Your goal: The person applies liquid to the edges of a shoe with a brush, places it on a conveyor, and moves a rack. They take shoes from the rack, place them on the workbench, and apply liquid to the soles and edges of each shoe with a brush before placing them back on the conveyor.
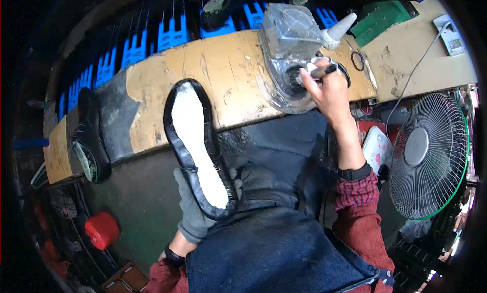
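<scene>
My left hand (pixel 192 212), in a grey glove, grips a black shoe upper (pixel 219 153) by its heel end. The upper's underside faces up, with a long white insole (pixel 195 123) framed by the folded-over black edge. Its toe reaches over the bench's front edge. My right hand (pixel 327 85) is bare and closed round a short dark-handled tool (pixel 324 71); its working end is hidden. That hand is at the dark round opening (pixel 296 80) of a clear, smeared plastic container (pixel 289 31) on the bench.
A worn wooden bench (pixel 233 80) runs across. Another black shoe (pixel 91 141) stands at its left end, before blue slotted racks (pixel 134 50). A white cone-shaped piece (pixel 339 31), black ring (pixel 357 61) and green box (pixel 383 20) lie right. A fan (pixel 426 156) stands close by my right arm.
</scene>
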Motion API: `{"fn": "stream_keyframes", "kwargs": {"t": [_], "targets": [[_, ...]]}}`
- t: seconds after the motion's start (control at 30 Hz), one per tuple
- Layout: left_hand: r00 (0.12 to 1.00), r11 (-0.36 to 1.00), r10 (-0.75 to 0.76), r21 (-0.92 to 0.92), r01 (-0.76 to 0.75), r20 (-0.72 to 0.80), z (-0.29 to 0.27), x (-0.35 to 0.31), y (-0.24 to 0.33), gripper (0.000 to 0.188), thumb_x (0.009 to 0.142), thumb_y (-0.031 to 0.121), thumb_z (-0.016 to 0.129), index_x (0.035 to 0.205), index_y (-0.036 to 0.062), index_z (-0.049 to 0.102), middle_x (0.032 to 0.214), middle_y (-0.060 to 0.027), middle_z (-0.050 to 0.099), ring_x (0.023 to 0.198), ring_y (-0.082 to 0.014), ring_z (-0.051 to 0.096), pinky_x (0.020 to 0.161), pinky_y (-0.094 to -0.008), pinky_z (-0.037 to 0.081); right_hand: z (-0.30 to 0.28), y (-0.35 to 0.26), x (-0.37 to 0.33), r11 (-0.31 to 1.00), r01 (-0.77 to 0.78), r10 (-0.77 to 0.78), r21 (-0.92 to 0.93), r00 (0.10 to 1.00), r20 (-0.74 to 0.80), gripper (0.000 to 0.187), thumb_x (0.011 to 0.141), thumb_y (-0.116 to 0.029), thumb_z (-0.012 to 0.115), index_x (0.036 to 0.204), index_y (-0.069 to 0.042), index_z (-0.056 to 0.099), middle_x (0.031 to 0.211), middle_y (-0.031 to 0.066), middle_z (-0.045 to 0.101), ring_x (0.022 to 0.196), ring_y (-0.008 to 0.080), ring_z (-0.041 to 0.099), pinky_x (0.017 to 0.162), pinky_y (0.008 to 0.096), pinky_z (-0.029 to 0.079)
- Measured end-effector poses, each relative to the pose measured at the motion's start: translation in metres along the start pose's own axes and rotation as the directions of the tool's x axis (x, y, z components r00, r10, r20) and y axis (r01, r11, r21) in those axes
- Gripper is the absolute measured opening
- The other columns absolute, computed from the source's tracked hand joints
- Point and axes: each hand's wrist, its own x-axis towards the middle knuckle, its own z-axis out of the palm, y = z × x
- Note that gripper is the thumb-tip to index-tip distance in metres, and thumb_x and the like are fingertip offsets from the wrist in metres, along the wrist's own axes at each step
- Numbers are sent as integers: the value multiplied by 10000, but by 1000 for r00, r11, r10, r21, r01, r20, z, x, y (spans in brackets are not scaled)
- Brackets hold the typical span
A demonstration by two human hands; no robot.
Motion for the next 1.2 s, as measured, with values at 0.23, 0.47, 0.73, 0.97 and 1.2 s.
{"fn": "stream_keyframes", "kwargs": {"t": [0.23, 0.47, 0.73, 0.97, 1.2], "targets": [[985, 959, 158, 246, -137, -68, 28, 7, 7, 671, 913, 623, 361, 1286, 76, 465, 1064, -71, 610, 956, -178, 604, 863, -322, 492, -7, 4, -27, 847, -351, 381, 399, 925, 7, 152, 887, -133, 629, 857, 7, 580, 711, 47, 609, 623, 109, 583, 567, 244, 453], [956, 841, 289, 491, -227, -55, 7, 9, 4, 578, 977, 520, 308, 1319, 73, 440, 1145, -64, 576, 1024, -134, 573, 914, -281, 467, 17, -101, -33, 300, -588, 262, 751, 808, 528, 85, 920, -92, 561, 939, -12, 540, 749, 70, 639, 565, 104, 607, 480, 200, 489], [956, 860, 288, 458, -227, -66, 6, 13, 6, 519, 969, 440, 426, 1340, 80, 383, 1115, -37, 549, 932, -103, 554, 816, -250, 469, 87, -125, 57, 721, -385, 182, 576, 907, 379, 264, 900, -284, 608, 840, -33, 552, 634, 19, 593, 502, 61, 558, 453, 202, 440], [962, 838, 260, 515, -183, -81, -2, 9, 6, 583, 964, 545, 315, 1302, 89, 445, 1114, -45, 579, 981, -127, 581, 879, -278, 485, 55, -136, -6, 810, -260, 95, 525, 943, 320, 171, 886, -161, 621, 829, -17, 548, 640, 10, 579, 491, 59, 547, 451, 198, 437], [966, 884, 253, 418, -207, -57, 8, 14, 0, 657, 935, 600, 321, 1308, 73, 447, 1126, -51, 578, 1013, -161, 570, 906, -297, 461, 28, -149, -36, 709, -229, 53, 667, 961, 273, 118, 854, -92, 635, 798, -31, 552, 652, -15, 557, 525, 49, 540, 467, 198, 414]]}}
